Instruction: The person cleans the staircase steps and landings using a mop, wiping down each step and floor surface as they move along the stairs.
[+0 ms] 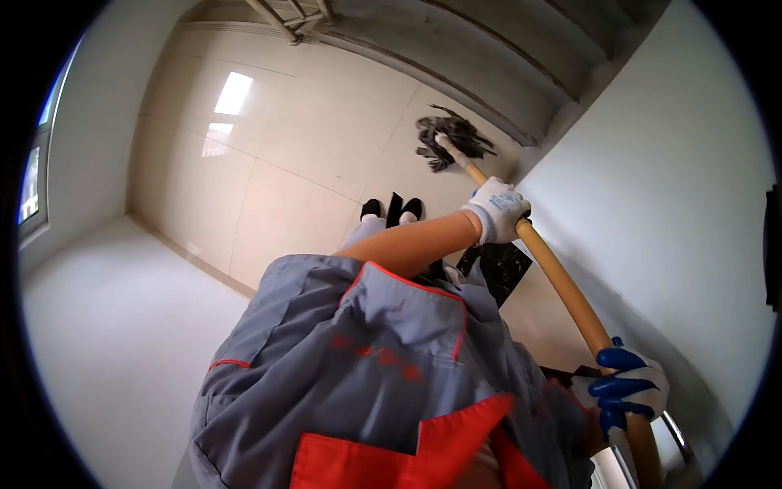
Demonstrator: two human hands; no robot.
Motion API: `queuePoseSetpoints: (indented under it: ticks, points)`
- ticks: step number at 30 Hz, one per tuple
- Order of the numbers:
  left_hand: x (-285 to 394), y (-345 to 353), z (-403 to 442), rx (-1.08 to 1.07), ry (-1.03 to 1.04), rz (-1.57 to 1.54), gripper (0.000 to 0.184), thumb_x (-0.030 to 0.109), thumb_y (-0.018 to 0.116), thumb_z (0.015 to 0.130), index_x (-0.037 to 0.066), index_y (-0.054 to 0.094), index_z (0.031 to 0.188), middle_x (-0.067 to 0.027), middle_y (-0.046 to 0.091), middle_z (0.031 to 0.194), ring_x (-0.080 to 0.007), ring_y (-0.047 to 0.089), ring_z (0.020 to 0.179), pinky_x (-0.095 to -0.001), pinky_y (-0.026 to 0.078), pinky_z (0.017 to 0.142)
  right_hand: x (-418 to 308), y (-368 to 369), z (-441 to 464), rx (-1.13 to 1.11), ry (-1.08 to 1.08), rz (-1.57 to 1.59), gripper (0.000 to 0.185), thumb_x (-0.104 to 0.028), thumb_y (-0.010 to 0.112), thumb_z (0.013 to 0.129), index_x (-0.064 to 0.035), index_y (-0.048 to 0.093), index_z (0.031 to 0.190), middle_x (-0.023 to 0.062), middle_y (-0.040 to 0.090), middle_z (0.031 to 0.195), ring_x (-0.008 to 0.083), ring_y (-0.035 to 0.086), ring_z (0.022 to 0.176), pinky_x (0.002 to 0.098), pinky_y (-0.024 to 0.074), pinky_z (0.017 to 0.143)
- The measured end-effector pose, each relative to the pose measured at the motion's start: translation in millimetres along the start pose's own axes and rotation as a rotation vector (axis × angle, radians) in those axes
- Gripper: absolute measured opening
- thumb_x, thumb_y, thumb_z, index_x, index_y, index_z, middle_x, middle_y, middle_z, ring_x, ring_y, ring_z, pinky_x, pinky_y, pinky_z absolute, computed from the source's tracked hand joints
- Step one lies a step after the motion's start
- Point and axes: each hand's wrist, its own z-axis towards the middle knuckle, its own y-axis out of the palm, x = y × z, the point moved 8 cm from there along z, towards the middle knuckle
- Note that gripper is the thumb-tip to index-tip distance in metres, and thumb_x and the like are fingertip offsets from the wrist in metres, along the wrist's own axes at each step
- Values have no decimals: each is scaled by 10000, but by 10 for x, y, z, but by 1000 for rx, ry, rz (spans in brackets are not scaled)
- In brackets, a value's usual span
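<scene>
We see the mop (562,281) slanting from the lower right up to the floor (309,147), gripped by 2 gloved hands. Its head (454,134) lies spread on the tiles just beside the edge of the bottom stair (489,77), near the corner where the floor runs in between the stair and the right-hand wall (668,179). The left hand (498,210) reaches across the body and is clamped on the shaft nearer the head, with the back of its glove towards us; most of its fingers are hidden beneath the wood. We judge that this lower grip steers the head, since it has the shorter length to control. The right hand (631,387) is clamped higher on the shaft, close to the body, its blue-coated fingers curled round the wood; we take this to be the grip that steadies the upper part. With the 2 hands set well apart, we reckon the long shaft gives good leverage and does not twist easily. The gloves probably help against slipping. The 2 shoes (413,209) stand on the floor to the left of the shaft, perhaps so the strands have room. A black speckled patch (501,273) shows beyond the shirt (383,359), but we cannot tell what it is.
</scene>
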Motion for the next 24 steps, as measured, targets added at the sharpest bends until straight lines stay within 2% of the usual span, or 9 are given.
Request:
queuePoseSetpoints:
  ticks: [4,6,8,9,15,18,20,22,24]
  points:
    - [105,-173,-2,82,37,86,207,300,673,596,147,644,732,-42,628,718,-236,614,779,-370,437,715,302,-401,-925,96,438,-14,339,-387,656,794,-106,554,635,74,628,622,269,625,593,376,553,593]
    - [126,-225,-42,40,-12,88,212,292,673,578,151,643,734,-38,627,713,-225,609,785,-367,423,709,249,-492,-847,167,252,40,363,-413,637,806,-123,550,606,59,628,612,246,617,574,338,532,539]
    - [54,-309,-122,71,-36,99,203,285,669,581,156,644,736,-37,627,716,-225,607,795,-369,420,721,121,-450,-526,250,-343,154,374,-427,617,828,-146,554,589,44,643,637,215,625,597,291,492,489]
    - [-25,-363,-200,81,-71,120,199,281,666,582,159,644,737,-37,627,717,-225,606,800,-370,419,727,165,-330,-390,618,-285,132,289,-351,595,849,-175,551,624,-17,635,671,130,589,576,235,392,429]
    - [-700,-251,-510,-33,-264,214,197,292,654,601,177,651,762,-36,643,758,-240,610,821,-374,423,755,980,56,-310,528,109,485,163,-182,603,802,-51,552,885,142,606,789,307,590,899,422,462,812]
    - [-1250,-210,-692,-81,-376,314,195,333,632,666,170,653,772,-63,657,791,-258,625,842,-394,451,755,1316,395,33,357,-14,595,238,-135,606,799,-21,534,995,196,606,922,393,556,1032,514,401,957]
    - [-1747,-173,-779,-60,-490,353,206,347,574,770,153,645,763,-76,658,795,-294,627,806,-402,460,765,1524,633,176,593,181,599,292,-216,590,855,-35,491,1063,163,566,1011,393,503,1117,558,351,990]
    - [-2189,-177,-958,51,-571,400,210,345,588,771,143,641,793,-77,655,824,-293,617,849,-401,463,768,1556,791,367,634,88,830,295,-230,606,846,-40,502,1046,176,546,1099,410,446,1189,574,331,1004]
    - [-2555,-261,-1161,88,-761,350,217,350,583,782,168,654,877,-59,655,929,-252,598,948,-401,449,810,1507,894,611,469,203,740,227,-133,586,859,-41,509,1052,127,563,1092,297,492,1152,422,385,985]
